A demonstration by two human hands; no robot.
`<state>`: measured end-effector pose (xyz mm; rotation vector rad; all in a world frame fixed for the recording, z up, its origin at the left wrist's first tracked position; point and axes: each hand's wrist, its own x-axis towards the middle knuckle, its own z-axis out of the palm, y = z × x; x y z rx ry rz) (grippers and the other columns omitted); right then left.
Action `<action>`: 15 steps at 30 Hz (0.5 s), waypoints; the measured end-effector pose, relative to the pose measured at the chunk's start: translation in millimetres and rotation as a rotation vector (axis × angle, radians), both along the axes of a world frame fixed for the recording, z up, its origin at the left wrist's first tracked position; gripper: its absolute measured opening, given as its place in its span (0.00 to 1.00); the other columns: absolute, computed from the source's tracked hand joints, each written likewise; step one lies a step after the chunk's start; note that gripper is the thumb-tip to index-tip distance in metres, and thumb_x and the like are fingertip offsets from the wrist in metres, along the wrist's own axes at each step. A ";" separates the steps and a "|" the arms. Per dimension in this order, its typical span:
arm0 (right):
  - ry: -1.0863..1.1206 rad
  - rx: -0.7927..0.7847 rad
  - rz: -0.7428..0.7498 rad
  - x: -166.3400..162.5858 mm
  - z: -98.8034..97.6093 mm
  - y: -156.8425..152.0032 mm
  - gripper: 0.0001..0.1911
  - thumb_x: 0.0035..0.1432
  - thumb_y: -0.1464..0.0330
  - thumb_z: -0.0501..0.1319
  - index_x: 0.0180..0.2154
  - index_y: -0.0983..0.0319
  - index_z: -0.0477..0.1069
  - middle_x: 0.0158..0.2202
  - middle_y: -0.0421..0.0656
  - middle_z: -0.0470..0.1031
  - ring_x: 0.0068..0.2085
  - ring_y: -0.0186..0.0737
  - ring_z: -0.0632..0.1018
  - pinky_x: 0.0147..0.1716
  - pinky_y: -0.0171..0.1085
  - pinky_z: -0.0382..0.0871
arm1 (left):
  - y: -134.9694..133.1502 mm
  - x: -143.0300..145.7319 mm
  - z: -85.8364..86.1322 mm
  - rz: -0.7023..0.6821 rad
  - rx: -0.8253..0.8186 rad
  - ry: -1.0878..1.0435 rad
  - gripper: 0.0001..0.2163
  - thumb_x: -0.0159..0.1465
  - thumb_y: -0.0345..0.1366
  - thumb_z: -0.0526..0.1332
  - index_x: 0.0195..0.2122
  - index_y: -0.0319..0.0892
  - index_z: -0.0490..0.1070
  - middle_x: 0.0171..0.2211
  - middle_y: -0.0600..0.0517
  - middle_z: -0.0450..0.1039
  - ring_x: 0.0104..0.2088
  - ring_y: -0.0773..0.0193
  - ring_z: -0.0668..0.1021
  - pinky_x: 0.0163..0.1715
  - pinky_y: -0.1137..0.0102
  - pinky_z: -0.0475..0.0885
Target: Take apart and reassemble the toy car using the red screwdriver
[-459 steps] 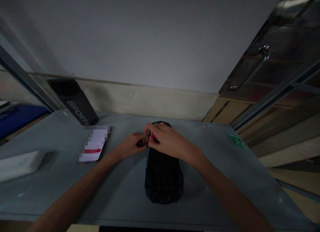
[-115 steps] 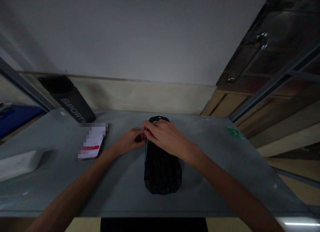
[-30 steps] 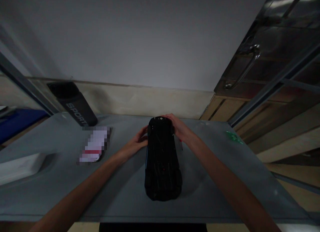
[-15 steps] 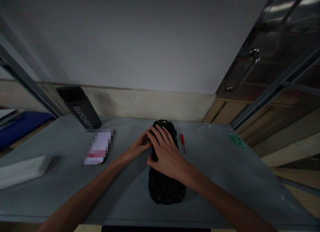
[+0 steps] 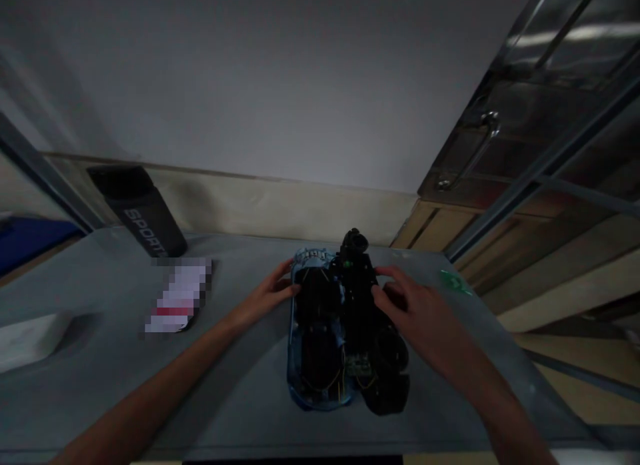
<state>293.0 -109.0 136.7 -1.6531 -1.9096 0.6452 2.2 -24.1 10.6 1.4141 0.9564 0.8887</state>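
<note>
A toy car lies opened up in two halves near the middle of the table. On the left is the blue body shell (image 5: pixel 294 358), turned hollow side up with a dark interior. Beside it stands the black chassis (image 5: pixel 357 311), with wheels, a small circuit board and thin wires showing. My left hand (image 5: pixel 274 295) pinches the shell's left edge between thumb and fingers. My right hand (image 5: pixel 417 315) holds the chassis by its right side, thumb and forefinger on it. The red screwdriver seen earlier is hidden now.
A dark bottle marked SPORT (image 5: pixel 150 221) leans at the back left, with a blurred-out phone (image 5: pixel 180 295) in front. A white object (image 5: pixel 35 338) lies at the left edge. Green plastic (image 5: pixel 455 282) sits on the right. A wall rises behind the grey table (image 5: pixel 225 398).
The closed car, underside up, has come apart: the chassis has been lifted off and swung right, uncovering the blue shell. My right hand moved right with it. The view shifted slightly.
</note>
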 end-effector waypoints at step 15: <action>0.748 -0.342 -0.265 52.7 -93.9 1.2 0.29 0.57 0.48 0.67 0.57 0.51 0.75 0.45 0.40 0.85 0.46 0.52 0.82 0.47 0.48 0.76 | 3.1 -5.9 -1.2 -0.030 -0.010 0.022 0.43 0.64 0.55 0.69 0.76 0.51 0.55 0.72 0.47 0.66 0.72 0.43 0.67 0.71 0.53 0.64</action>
